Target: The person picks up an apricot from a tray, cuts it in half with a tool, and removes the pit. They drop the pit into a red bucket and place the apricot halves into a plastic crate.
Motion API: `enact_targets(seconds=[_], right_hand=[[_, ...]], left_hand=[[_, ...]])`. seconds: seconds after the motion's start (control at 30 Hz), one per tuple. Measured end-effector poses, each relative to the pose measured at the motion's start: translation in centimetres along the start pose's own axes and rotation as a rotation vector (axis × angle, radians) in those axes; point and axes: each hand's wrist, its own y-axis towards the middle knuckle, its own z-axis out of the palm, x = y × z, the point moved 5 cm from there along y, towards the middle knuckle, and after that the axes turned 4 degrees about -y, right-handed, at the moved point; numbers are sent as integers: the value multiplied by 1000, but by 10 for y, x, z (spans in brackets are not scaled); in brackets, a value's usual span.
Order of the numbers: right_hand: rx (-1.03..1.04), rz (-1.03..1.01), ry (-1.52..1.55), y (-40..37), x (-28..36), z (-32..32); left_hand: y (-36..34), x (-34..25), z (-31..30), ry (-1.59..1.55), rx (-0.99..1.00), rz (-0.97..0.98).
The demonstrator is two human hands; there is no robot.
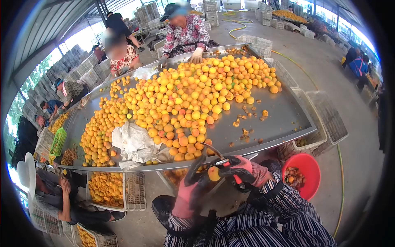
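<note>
Both my hands wear pink gloves with black-coated palms and fingers, held in front of the table's near edge. My left hand [191, 181] is closed around a yellow-orange apricot [214, 174], which shows between the two hands. A curved knife [238, 179] with a red handle is gripped in my right hand [248, 169]; its thin bent blade reaches up and left over the table edge. Just beyond lies a big heap of apricots [181, 99] on the metal table [279, 111]. A crumpled white cloth [133, 142] rests against the heap's near side.
A red bucket [315, 175] with fruit scraps stands at my right, beside plastic crates [325, 117]. Crates of halved fruit [106, 189] sit at lower left, near a seated person in a white hat [26, 173]. Other people work across the table. A yellow hose [340, 185] crosses the floor.
</note>
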Motion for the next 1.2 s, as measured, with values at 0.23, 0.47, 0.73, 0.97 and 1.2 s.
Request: enact_targets(seconds=[0.23,0.47,0.73,0.97,1.2], right_hand=[[45,-212,-326,-29,12,17],[-18,-12,-171,-31,6,32],[16,-67,-106,-17,19,49],[-167,-212,-1061,-4,58,66],[-425,-94,-714,8,37,-18]], left_hand=[[-17,24,-12,123,-2,50],[-9,75,-45,445,89,342],[-47,34,-4,486,-23,530],[-58,21,-23,-7,-133,431],[-61,4,-42,-724,-57,208]])
